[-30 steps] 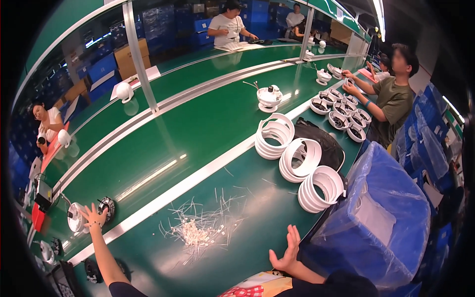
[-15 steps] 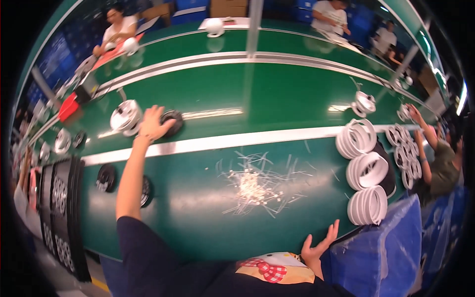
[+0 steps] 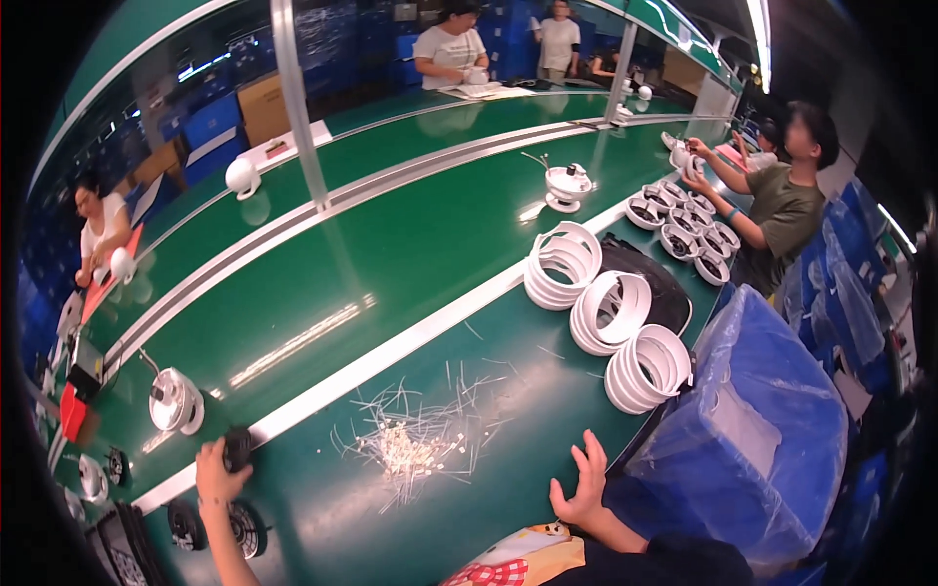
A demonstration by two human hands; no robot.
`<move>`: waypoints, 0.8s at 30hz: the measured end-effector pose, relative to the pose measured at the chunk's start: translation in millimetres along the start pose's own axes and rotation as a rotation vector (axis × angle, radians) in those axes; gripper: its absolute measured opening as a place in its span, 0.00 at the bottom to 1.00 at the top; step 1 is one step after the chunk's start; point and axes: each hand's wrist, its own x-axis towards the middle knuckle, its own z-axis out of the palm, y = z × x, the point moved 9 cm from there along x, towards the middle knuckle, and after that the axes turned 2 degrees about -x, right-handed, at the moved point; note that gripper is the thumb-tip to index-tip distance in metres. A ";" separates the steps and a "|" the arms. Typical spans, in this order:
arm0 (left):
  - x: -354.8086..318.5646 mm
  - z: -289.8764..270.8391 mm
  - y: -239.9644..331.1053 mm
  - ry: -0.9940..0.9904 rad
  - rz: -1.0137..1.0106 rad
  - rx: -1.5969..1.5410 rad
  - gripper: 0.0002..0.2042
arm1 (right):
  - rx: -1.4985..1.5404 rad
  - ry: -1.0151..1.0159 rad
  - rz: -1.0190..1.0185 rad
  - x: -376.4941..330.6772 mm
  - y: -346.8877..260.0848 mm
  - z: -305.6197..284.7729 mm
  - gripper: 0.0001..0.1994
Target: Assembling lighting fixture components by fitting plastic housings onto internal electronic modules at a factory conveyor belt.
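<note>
Black disc (image 3: pixel 237 446) drawn nearer, in left hand (image 3: pixel 217 477)

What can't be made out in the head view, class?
- Head view: detail on the black round part at the left hand, blurred.
- Head view: part of the black bundle, hidden behind white rings.
- Head view: lower end of the black rack, cut off by the bottom edge.

The round black plastic part (image 3: pixel 237 449) contrasted with the dark-green table (image 3: pixel 322 518) and its straight white edging strip (image 3: pixel 391 348). The glossy surface beyond (image 3: pixel 391 225) was brighter green. Stacked plastic rings (image 3: pixel 625 388) were white, scattered thin strips (image 3: pixel 408 451) whitish, the plastic-lined bin (image 3: pixel 801 400) blue. A yellow apron (image 3: pixel 557 562) bore a red-and-white checked bow (image 3: pixel 503 571); a co-worker's T-shirt (image 3: pixel 793 215) was olive.
</note>
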 end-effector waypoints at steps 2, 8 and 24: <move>-28.4 3.8 -10.8 -0.059 -0.053 0.028 0.36 | 0.009 -0.009 0.001 -1.5 -2.9 -1.5 0.31; -67.8 10.5 -67.5 0.005 -0.163 0.068 0.40 | 0.047 -0.019 0.008 -3.8 -10.5 1.9 0.31; -97.5 -84.8 301.1 0.380 0.767 -0.180 0.22 | -0.753 0.129 0.185 30.4 231.0 -336.6 0.15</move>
